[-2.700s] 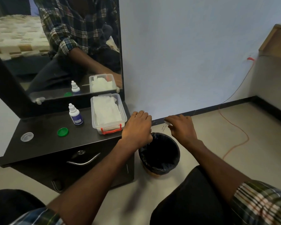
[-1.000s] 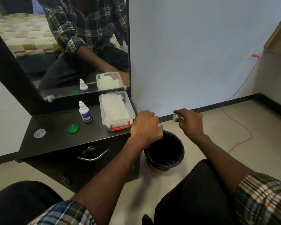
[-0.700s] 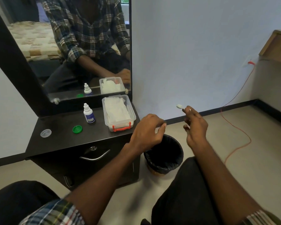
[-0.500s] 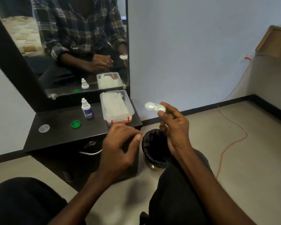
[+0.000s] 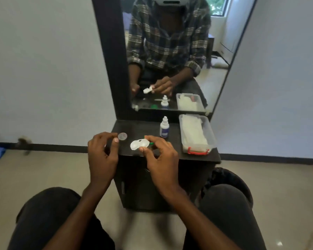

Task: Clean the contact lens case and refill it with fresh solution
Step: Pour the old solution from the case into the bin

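Up front, the right hand pinches a white lens case between thumb and forefinger, holding it just above the near edge of the dark worktop; both round wells face up with no caps on, and whether any liquid sits in them cannot be told. Beside it the left hand hovers with its fingers curled loosely inward, thumb near forefinger, and I cannot tell if they hold anything. Just past those fingertips a clear round cap lies flat on the worktop. A green cap peeks out behind the right hand, mostly hidden. Further back stands a small white dropper bottle with a blue label, upright, its nozzle on. To its right sits a clear plastic box with a red latch, lidless, filled with folded white tissues. A mirror rises behind the worktop
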